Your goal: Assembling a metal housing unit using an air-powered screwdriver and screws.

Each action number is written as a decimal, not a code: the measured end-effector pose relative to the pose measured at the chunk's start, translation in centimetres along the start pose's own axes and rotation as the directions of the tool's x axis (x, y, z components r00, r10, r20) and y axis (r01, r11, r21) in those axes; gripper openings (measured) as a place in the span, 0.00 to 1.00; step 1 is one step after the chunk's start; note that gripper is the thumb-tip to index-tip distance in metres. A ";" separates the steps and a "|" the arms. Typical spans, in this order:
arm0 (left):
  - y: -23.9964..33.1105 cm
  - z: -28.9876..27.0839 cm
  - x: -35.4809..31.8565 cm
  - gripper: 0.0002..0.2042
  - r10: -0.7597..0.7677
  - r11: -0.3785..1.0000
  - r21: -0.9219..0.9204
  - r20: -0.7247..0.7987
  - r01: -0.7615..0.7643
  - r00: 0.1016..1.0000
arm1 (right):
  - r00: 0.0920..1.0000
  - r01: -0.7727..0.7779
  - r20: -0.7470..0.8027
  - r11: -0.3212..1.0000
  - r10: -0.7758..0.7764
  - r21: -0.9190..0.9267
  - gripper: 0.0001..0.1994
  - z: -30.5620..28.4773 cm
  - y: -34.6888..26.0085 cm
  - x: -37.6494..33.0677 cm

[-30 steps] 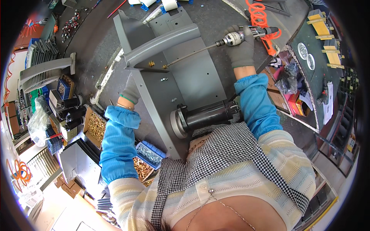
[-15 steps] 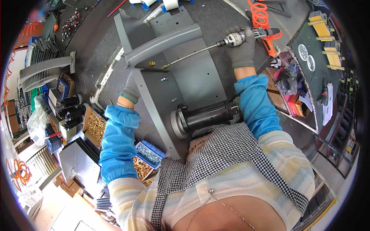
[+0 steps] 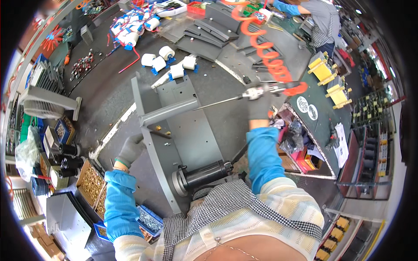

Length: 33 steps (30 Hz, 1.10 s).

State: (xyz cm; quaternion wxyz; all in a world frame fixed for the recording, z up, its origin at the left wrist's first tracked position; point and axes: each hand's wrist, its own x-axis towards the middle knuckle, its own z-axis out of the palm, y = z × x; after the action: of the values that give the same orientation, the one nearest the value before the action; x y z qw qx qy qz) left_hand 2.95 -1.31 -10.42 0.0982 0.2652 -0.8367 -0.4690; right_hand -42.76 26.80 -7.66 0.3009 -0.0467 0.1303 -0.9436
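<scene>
My right hand [image 3: 260, 106], in a grey glove, is wrapped round a silver power screwdriver [image 3: 257, 92] and blurred by motion. The driver's long thin bit points left, its tip by the right end of a grey curved bar [image 3: 170, 112]. That bar crosses a grey sheet-metal housing [image 3: 196, 135] standing before me. Brass fasteners [image 3: 158, 127] and a silver bolt [image 3: 166, 144] show on the housing's inner side. A black cylinder [image 3: 204, 176] lies across its near end. Outside the left panel, my gloved left hand [image 3: 130, 150] has its fingers curled together; their tips are hard to make out.
An orange coiled hose [image 3: 265, 48] hangs above the driver. White rollers [image 3: 166, 52] and grey metal strips [image 3: 202, 32] lie beyond the housing. Bins of brass screws [image 3: 92, 182] and silver fasteners [image 3: 149, 219] are at left. A co-worker [image 3: 324, 19] stands far right.
The driver's bit has come away from the brass fastener, moving right with my right hand. My left hand has come out from behind the left panel. The view has tilted toward the far side.
</scene>
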 end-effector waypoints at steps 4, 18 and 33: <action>0.4 -2.5 -3.5 0.21 -0.491 0.862 -0.244 -0.195 0.443 0.849 | 0.972 0.211 0.074 0.697 -0.221 -0.685 0.07 10.1 -4.3 -2.2; -4.4 7.0 -16.5 0.24 -0.452 0.871 -0.260 -0.755 0.416 0.475 | 0.947 0.319 0.139 -0.799 0.290 -0.510 0.39 -2.6 0.9 2.5; 23.3 4.5 -14.6 0.27 -0.158 0.957 -0.289 -0.617 -0.035 0.771 | 0.905 0.279 -0.105 -0.762 0.412 -0.584 0.34 -5.6 1.2 4.5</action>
State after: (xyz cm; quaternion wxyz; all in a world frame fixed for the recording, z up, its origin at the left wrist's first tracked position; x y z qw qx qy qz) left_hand 5.16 19.60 7.92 0.3957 0.4180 -0.6691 -0.4700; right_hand -46.67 24.42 -13.30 0.1760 -0.4541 0.8665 -0.1100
